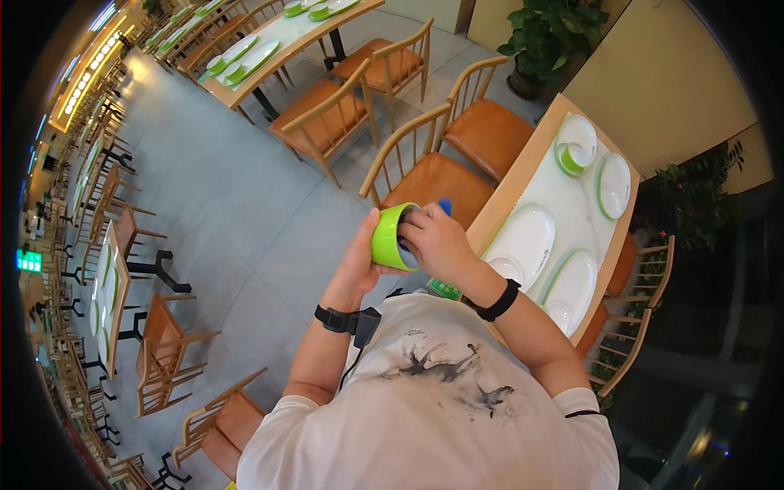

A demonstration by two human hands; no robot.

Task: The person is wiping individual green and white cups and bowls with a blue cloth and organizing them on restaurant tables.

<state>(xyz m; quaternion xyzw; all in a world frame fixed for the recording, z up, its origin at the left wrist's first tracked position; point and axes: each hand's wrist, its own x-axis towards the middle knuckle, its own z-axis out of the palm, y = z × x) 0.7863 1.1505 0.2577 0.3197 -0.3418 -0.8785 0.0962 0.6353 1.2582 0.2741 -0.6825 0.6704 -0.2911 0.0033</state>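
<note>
My left hand (357,264) grips a bright green cup (387,240) from its outer side and base. The cup is tipped sideways, its mouth facing my right hand (440,237). Fingers of that right hand reach inside the cup with a dark blue cloth (444,206), part of which sticks out beyond the knuckles. How the rest of the cloth lies inside is hidden by the fingers. Close by on the right, a dining table (554,125) holds white oval plates with green edges, including a near plate (527,229). On the far plate sits another green cup (574,159).
Wooden chairs with orange-brown seats, including the nearest chair (438,184), stand along the table's left side. Another set table (288,52) is farther ahead, and more tables line the left. A potted plant (551,43) stands by the wall. Grey tile floor (245,202) spreads to my left.
</note>
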